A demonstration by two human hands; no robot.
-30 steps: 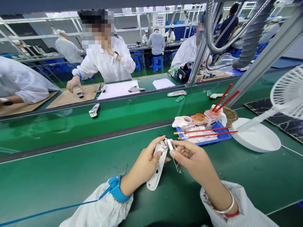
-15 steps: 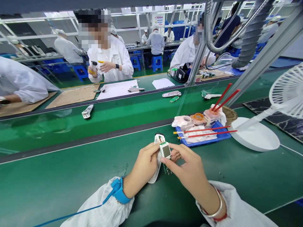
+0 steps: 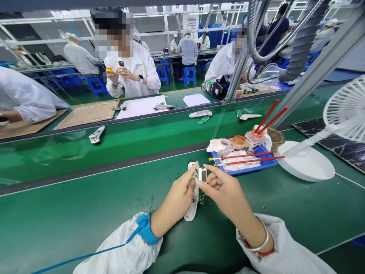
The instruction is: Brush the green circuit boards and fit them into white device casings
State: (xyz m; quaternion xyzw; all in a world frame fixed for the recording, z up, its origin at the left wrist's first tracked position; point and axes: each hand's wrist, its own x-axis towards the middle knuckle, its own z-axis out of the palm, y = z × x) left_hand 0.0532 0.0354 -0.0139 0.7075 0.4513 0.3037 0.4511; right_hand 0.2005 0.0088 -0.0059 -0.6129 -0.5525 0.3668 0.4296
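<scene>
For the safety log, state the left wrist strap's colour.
The wrist strap is bright blue, clearest in the head view.

Bright even overhead light, faint shadows, bowed edges

Long green work tables (image 3: 71, 167) in rows, under bright white ceiling lights (image 3: 57, 14). Gray metal poles (image 3: 241, 64) in between. Blue stools (image 3: 188, 75) on a green floor (image 3: 175, 83). Blue bins (image 3: 215, 28) far back. A white fan (image 3: 346, 108) off to the right.
</scene>
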